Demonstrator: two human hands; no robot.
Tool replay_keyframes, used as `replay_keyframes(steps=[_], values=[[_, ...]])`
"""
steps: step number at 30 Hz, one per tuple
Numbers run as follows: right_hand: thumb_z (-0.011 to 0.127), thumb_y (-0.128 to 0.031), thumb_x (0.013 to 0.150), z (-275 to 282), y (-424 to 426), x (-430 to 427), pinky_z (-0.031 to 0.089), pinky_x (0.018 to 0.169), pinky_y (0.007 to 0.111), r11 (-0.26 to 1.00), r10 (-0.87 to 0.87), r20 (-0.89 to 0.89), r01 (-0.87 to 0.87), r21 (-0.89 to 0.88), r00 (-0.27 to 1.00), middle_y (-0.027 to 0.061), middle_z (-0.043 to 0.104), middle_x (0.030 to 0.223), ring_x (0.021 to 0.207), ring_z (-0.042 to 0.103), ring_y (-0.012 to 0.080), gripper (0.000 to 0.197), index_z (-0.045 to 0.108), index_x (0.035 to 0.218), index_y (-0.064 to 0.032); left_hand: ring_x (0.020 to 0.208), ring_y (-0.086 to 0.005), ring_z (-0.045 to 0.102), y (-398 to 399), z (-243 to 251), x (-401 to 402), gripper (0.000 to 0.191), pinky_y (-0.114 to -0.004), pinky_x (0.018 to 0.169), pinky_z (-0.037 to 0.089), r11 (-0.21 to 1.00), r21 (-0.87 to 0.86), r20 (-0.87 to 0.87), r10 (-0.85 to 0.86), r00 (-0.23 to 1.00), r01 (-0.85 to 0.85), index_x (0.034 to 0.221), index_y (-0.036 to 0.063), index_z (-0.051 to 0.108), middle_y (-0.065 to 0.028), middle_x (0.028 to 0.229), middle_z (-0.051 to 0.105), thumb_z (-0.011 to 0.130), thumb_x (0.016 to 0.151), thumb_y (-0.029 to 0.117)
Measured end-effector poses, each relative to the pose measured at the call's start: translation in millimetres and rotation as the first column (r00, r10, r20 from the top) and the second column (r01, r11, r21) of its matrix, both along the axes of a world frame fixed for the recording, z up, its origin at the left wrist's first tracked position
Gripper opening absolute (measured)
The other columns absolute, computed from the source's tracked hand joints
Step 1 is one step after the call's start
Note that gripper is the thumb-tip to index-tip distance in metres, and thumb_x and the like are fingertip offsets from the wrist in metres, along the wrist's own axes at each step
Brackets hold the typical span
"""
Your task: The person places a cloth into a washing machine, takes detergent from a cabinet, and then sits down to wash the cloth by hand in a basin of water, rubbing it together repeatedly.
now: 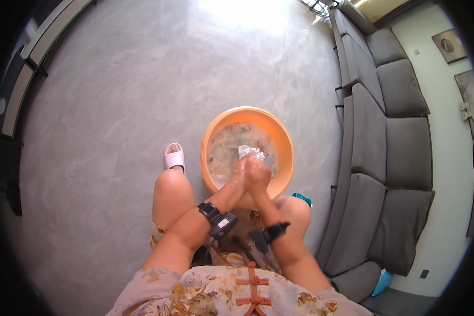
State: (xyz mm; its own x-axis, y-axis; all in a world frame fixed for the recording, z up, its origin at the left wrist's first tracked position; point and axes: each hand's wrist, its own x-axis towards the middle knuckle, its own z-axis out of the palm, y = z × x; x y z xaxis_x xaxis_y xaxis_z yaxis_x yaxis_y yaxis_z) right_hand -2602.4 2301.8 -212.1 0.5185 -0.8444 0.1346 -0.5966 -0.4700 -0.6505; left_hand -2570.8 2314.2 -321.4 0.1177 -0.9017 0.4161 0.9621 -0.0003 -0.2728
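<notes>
Both hands are together over an orange plastic basin (pixel 286 158) that stands on the floor between the knees. A bunched white cloth (pixel 252 151) sticks out beyond the fingers. My left hand (pixel 239 173) grips it from the left, wet and with bits of foam on the skin. Pressed against it, my right hand (pixel 259 172) is closed on the same cloth and blurred. Cloudy, sudsy water (pixel 226 148) with dark specks or patches lies in the basin. The hands hide part of the cloth and the basin's near side.
A teal object (pixel 303 199), partly hidden, lies beside the right knee. Along the right stands a grey sofa (pixel 369 130), and a low cabinet (pixel 19 94) is at the far left. Grey tile floor (pixel 142 87) surrounds the basin. A pink slipper (pixel 175 159) is on the left foot.
</notes>
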Motion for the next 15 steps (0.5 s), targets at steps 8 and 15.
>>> replay_keyframes(steps=[8, 15], values=[[0.043, -0.034, 0.086, -7, -11, 5, 0.037, 0.049, 0.044, 0.992, 0.064, -0.003, -0.064, -0.106, 0.998, 0.0183, 0.051, 0.055, 0.053, 0.051, 0.0363, 0.043, 0.054, 0.056, -0.0054, 0.074, -0.0161, 0.057, -8, 32, 3, 0.021, -0.031, 0.063, 0.048, 0.501, 0.860, 0.137, -0.049, 0.989, -0.094, 0.089, 0.0096, 0.056, -0.0043, 0.080, 0.059, 0.044, 0.087, 0.026], [0.053, -0.026, 0.084, -18, -106, -35, 0.040, 0.050, 0.036, 0.952, -0.069, 0.012, 0.062, 0.299, 0.998, 0.0122, 0.056, 0.059, 0.055, 0.055, 0.0235, 0.028, 0.059, 0.068, -0.0041, 0.062, -0.0139, 0.056, -4, 80, -4, 0.015, -0.026, 0.043, 0.041, 0.590, 0.803, 0.296, -0.278, 0.914, -0.081, 0.092, 0.0092, 0.052, -0.0016, 0.073, 0.057, 0.050, 0.085, 0.022]])
